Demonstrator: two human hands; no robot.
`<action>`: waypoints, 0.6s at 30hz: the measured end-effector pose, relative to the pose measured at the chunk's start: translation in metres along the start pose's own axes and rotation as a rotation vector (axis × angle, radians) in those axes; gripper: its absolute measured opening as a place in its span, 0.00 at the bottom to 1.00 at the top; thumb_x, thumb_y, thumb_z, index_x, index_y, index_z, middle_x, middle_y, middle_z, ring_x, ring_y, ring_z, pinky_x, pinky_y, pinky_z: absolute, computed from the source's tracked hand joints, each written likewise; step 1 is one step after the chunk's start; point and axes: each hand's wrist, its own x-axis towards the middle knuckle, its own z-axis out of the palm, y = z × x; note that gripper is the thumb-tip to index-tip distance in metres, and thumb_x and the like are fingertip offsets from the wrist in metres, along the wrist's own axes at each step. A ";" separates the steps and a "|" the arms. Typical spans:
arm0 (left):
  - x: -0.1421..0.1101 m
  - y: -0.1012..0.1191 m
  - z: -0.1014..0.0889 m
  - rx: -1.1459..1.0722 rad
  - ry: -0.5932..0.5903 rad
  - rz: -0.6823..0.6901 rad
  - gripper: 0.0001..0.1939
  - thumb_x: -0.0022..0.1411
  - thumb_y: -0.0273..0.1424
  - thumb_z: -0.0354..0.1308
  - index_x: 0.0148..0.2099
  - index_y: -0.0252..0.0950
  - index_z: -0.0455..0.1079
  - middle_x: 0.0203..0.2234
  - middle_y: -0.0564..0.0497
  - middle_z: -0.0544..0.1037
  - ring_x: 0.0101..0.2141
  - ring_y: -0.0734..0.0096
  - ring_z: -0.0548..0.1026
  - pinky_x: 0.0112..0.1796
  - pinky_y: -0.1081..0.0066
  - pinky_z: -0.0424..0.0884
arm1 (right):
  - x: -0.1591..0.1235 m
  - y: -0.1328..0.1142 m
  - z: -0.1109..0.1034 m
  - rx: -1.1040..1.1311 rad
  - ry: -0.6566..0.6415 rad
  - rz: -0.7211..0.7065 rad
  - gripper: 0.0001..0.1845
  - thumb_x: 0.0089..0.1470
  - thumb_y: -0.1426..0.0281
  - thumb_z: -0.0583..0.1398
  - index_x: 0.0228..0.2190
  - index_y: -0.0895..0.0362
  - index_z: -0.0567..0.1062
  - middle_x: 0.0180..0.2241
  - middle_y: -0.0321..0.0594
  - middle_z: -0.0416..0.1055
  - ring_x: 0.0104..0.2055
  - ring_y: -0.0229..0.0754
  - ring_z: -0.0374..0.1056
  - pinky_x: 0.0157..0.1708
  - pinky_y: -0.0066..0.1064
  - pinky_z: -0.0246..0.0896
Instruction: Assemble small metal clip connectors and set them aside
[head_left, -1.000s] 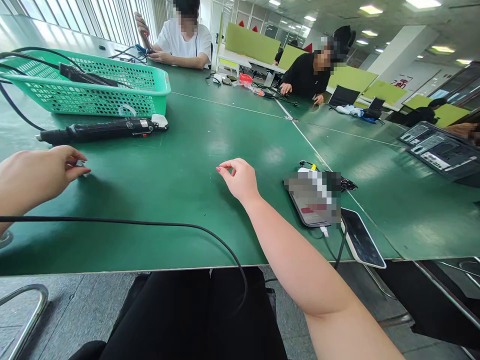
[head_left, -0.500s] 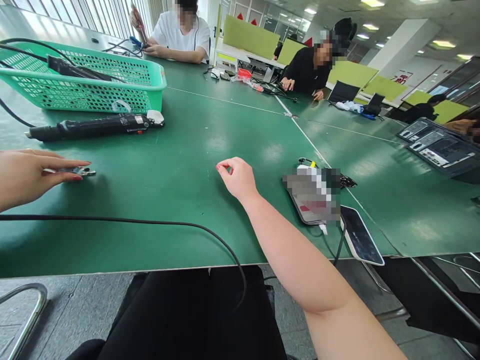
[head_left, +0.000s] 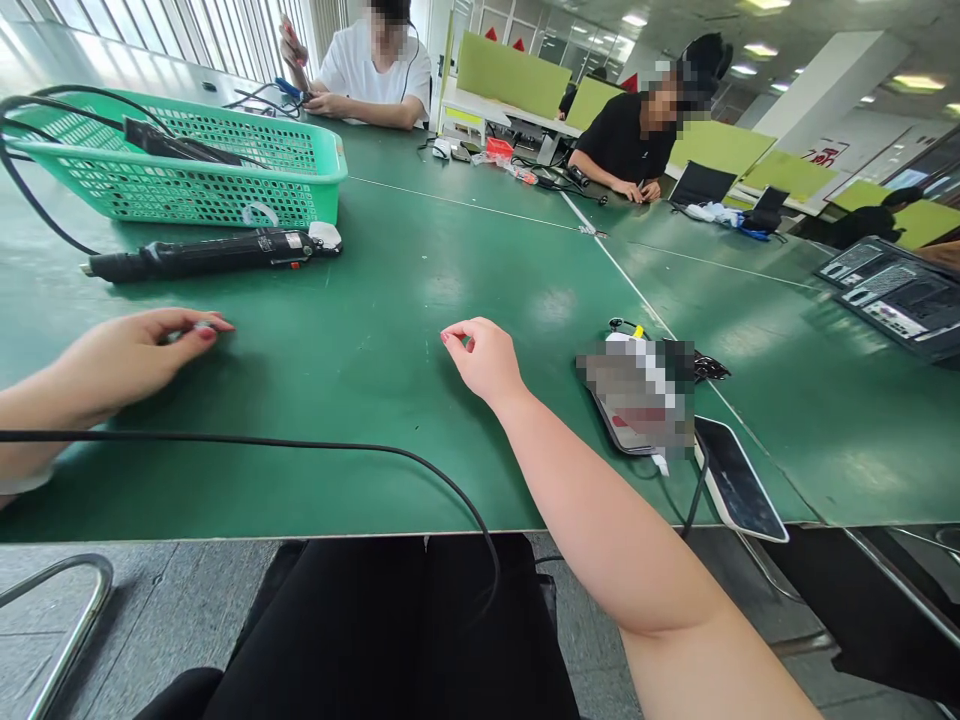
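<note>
On the left side of the green table (head_left: pixel 375 400), my left hand (head_left: pixel 150 350) pinches a small silvery metal piece (head_left: pixel 203 325). The fingers cover most of that piece, so its kind does not show. Beyond this hand lies a black electric screwdriver (head_left: pixel 202 252), on its side with its tip to the left. My right hand (head_left: pixel 484 358) rests at the middle of the table, thumb and fingertips pressed together. Whether anything tiny sits in that pinch is hidden.
A green plastic basket (head_left: pixel 300 190) holds a black tool and cables. A black cable (head_left: pixel 300 440) crosses the table before me and drops over its edge. To the right are a blurred device (head_left: pixel 634 400) and a phone (head_left: pixel 739 480). Two people sit across the table.
My left hand has come further into view, moving right, and its fingers now cover more of the metal piece. My right hand keeps its pinch in nearly the same place. The view has shifted slightly.
</note>
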 end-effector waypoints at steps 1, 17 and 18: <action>-0.003 0.016 0.011 0.060 -0.001 0.058 0.17 0.61 0.47 0.50 0.46 0.44 0.69 0.52 0.63 0.72 0.53 0.60 0.65 0.55 0.65 0.53 | 0.000 0.000 0.000 0.000 -0.005 -0.004 0.10 0.54 0.67 0.56 0.30 0.54 0.78 0.34 0.37 0.73 0.31 0.36 0.64 0.34 0.30 0.60; 0.003 0.131 0.110 -0.539 0.043 0.161 0.18 0.61 0.42 0.52 0.46 0.38 0.74 0.39 0.47 0.76 0.38 0.66 0.71 0.35 0.71 0.66 | 0.003 0.007 -0.005 -0.110 -0.205 0.018 0.13 0.57 0.71 0.55 0.37 0.54 0.79 0.40 0.39 0.75 0.38 0.37 0.69 0.41 0.32 0.62; 0.002 0.129 0.112 -0.530 0.022 0.149 0.18 0.61 0.43 0.52 0.46 0.38 0.74 0.36 0.47 0.76 0.36 0.66 0.70 0.33 0.71 0.65 | 0.003 0.007 -0.006 -0.111 -0.230 0.023 0.13 0.56 0.72 0.55 0.37 0.54 0.79 0.40 0.39 0.75 0.39 0.38 0.69 0.42 0.32 0.62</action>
